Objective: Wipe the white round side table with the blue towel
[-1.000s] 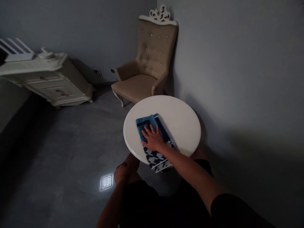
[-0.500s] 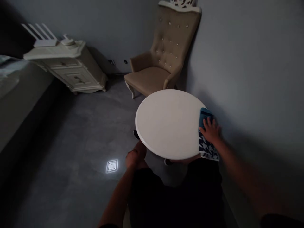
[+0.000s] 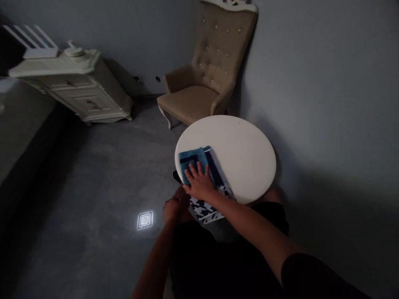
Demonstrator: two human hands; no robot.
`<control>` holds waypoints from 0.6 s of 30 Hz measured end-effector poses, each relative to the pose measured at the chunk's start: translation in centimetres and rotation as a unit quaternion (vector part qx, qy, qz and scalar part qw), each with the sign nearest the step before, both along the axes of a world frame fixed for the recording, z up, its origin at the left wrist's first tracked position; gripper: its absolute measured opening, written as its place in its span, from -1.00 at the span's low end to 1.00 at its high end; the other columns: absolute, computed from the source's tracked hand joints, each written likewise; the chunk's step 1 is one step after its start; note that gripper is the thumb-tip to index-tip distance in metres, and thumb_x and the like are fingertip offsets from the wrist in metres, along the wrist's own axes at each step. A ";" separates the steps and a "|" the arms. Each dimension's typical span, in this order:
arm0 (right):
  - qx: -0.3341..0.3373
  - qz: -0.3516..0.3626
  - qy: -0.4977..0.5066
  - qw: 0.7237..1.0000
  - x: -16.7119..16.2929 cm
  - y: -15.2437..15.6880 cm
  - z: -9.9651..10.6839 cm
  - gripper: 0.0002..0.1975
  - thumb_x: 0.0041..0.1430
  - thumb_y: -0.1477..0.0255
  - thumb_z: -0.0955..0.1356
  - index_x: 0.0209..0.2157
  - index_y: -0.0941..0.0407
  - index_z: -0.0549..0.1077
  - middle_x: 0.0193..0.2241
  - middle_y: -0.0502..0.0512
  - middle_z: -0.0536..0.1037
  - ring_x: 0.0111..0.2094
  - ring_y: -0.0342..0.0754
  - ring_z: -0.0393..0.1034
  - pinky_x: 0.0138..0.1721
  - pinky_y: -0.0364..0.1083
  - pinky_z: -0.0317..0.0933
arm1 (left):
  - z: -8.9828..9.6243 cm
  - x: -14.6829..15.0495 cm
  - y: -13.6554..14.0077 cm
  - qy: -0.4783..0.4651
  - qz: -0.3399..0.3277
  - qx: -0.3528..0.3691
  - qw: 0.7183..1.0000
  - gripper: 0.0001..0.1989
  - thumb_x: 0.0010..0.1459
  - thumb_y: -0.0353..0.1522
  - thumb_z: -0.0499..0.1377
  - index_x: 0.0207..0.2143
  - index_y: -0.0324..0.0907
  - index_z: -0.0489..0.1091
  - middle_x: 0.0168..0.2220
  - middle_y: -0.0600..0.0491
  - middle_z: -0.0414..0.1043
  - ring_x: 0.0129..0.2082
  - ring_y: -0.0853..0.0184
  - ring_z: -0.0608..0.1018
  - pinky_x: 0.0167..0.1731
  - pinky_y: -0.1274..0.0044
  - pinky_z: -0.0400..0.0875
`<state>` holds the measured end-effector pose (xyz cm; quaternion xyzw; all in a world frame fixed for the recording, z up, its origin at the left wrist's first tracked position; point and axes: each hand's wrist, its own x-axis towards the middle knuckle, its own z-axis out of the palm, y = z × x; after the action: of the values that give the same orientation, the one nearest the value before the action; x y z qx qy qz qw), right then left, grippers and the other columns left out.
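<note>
My right hand [image 3: 199,182] lies flat with its fingers spread, pressing on a folded cloth [image 3: 214,166]. The cloth is blue with dark bands and a black-and-white houndstooth part. It rests on the left side of a round white table [image 3: 246,153], its lower end hanging past the near edge. At my left knee, just off the table's near-left edge, rests my left hand [image 3: 172,209]. Its fingers look curled in, and I see nothing in them.
Behind the table a tan tufted armchair [image 3: 190,101] stands near the wall. At the far left is a cream cabinet [image 3: 93,97] with a white router [image 3: 42,50] on it. A bright square light pattern [image 3: 145,220] shows on the grey floor.
My right hand has moved with the cloth from the table's right edge across to its left side. My left hand has stayed at the knee. The view has shifted slightly.
</note>
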<state>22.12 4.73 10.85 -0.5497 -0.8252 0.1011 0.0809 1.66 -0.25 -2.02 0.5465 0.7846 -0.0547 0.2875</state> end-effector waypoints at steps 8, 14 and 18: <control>0.016 0.080 0.013 0.997 0.4 -2.5 0.5 -0.24 0.60 -0.08 0.26 0.60 0.02 0.26 0.67 0.15 0.03 0.68 0.42 -0.25 0.60 0.58 -0.29 | -0.2 -1.7 0.0 0.014 0.000 -0.020 1.000 -0.33 0.54 0.03 -0.07 0.14 -0.20 0.68 0.13 -0.37 0.70 0.13 -0.21 0.73 0.02 0.17 0.60; -0.012 -0.039 -0.069 0.997 16.5 -3.7 0.2 -0.24 0.63 -0.05 0.18 0.64 0.02 0.18 0.68 0.16 -0.03 0.68 0.46 -0.22 0.59 0.59 -0.26 | -0.9 -1.0 0.4 0.036 -0.014 -0.013 0.999 -0.40 0.55 -0.06 -0.03 0.16 -0.22 0.68 0.16 -0.35 0.69 0.12 -0.17 0.72 0.07 0.18 0.61; -0.011 -0.151 -0.137 0.979 27.9 -4.4 0.1 -0.28 0.64 0.06 0.16 0.64 0.06 0.18 0.68 0.19 0.00 0.67 0.46 -0.18 0.57 0.60 -0.19 | -0.5 -0.4 0.4 0.033 -0.013 -0.007 0.999 -0.38 0.55 -0.02 -0.02 0.16 -0.21 0.69 0.15 -0.33 0.69 0.11 -0.14 0.71 0.08 0.20 0.60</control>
<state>50.02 0.33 10.97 -0.6775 -0.7349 0.0203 -0.0245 1.23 0.12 -2.53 0.5524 0.7861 -0.0818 0.2649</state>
